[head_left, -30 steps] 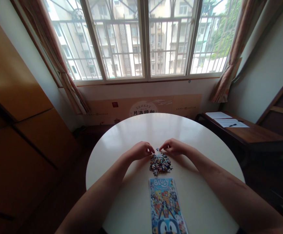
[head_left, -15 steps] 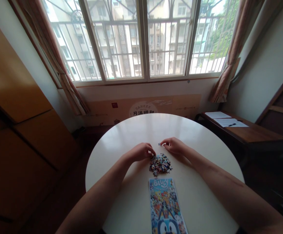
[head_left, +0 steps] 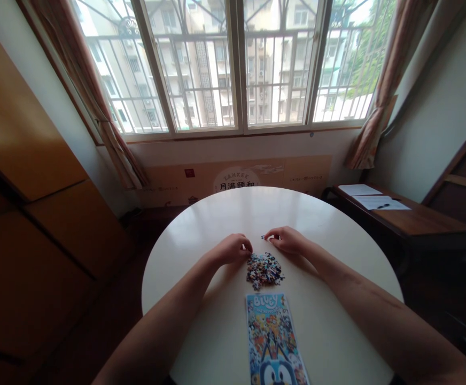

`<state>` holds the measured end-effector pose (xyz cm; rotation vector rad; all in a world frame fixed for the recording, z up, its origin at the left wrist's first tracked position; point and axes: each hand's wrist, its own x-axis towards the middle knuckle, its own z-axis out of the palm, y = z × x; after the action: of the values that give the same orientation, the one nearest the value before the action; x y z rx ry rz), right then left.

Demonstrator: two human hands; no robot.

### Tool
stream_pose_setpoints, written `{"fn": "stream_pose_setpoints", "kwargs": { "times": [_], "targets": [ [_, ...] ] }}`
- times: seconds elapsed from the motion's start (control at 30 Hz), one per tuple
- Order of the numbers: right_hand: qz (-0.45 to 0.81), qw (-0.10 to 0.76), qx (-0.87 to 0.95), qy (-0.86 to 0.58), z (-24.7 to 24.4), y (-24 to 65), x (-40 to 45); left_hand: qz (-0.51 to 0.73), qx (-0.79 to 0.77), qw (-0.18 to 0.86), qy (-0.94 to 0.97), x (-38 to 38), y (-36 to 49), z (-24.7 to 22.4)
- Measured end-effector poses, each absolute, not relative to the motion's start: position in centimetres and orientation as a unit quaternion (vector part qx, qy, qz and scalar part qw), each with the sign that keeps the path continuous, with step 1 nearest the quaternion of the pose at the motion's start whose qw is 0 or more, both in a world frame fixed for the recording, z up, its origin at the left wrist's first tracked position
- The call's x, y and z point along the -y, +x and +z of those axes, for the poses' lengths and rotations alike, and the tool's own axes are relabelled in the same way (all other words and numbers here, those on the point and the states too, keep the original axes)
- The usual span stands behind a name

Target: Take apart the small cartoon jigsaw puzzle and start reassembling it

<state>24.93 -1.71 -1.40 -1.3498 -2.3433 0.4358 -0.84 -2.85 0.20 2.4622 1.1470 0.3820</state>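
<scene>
A heap of small jigsaw puzzle pieces (head_left: 264,270) in mixed colours lies on the round white table. At its upper left edge is my left hand (head_left: 237,248), fingers curled and tips close together; whether a piece is between them I cannot make out. Beyond the heap, my right hand (head_left: 285,239) rests on the table with its fingers bent. Its fingertips hold a single puzzle piece (head_left: 263,237) down at the tabletop. Nearer to me lies a tall printed Bluey picture sheet (head_left: 275,337), its lower end cut off by the frame.
The round white table (head_left: 185,230) fills the middle. To the right a brown wooden desk (head_left: 429,222) bears papers (head_left: 381,202) and a pen. A barred window (head_left: 239,69) with curtains stands behind, and a wooden cabinet (head_left: 24,224) at left.
My left hand has drawn slightly up and left, its fingertips pulling back from the heap and curling in. My right hand and the single piece have hardly moved.
</scene>
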Motion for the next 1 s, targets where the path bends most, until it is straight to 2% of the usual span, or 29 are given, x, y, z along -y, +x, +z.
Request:
{"fn": "stream_pose_setpoints", "kwargs": {
  "times": [0.5,1.0],
  "targets": [
    [0.152,0.194,0.838,-0.488,-1.2,24.8,1.9,0.136,-0.4,0.192,0.886,2.9,-0.8,0.0],
    [0.149,0.195,0.839,-0.485,-1.5,25.0,1.6,0.146,-0.464,0.123,0.865,3.7,0.1,0.0]
  ]
}}
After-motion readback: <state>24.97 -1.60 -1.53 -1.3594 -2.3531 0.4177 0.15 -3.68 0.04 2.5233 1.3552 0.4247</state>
